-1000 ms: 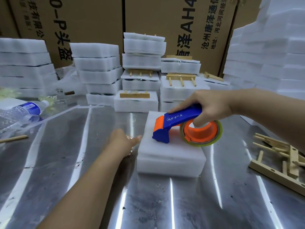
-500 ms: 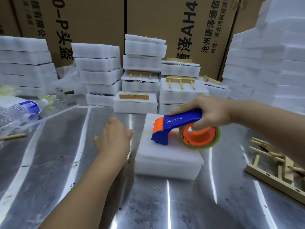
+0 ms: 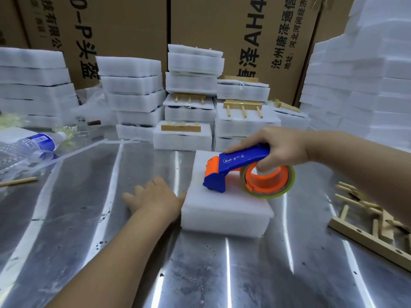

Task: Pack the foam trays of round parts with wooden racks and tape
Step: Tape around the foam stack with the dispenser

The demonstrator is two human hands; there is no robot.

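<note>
Left hand point(image 3: 155, 198) has come down off the foam tray point(image 3: 224, 210) and now lies flat on the steel table point(image 3: 89, 196), fingers spread, thumb against the tray's left wall. Right hand point(image 3: 282, 150) wraps the blue handle of the tape dispenser point(image 3: 240, 172), fingers hooked into the orange core; the blade end sits on the tray's top, nose aimed at the tray's left edge. The tape run looks crosswise to the tray's long axis and down that left wall, where the left hand is nearer; wooden racks point(image 3: 367, 225) lie well right of the tray.
</note>
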